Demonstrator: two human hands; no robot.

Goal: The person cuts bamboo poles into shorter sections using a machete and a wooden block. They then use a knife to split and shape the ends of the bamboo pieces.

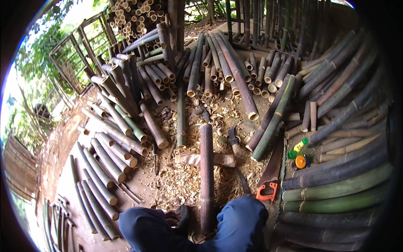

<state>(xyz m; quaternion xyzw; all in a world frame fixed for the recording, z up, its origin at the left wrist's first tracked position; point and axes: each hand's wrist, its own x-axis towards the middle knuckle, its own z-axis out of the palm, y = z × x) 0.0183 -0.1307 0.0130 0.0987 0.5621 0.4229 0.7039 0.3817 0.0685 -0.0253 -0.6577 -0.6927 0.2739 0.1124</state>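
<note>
Neither of my hands shows in the head view. Between my blue-trousered knees a dark brown bamboo length points away from me, crossing over a rough wooden block. A dark foot rests beside its near end, by my left knee. Beyond the block lies a dark-bladed knife with a pale wooden handle. Another dark curved blade reaches up to my right knee, which hides its lower end. To the right, a handsaw with an orange handle lies on the ground.
Pale wood chips cover the ground around the block. Cut bamboo lengths lie at left, with more bamboo stacked at right. A green bottle and an orange-yellow round item sit by the right stack. Bamboo bundles stand behind.
</note>
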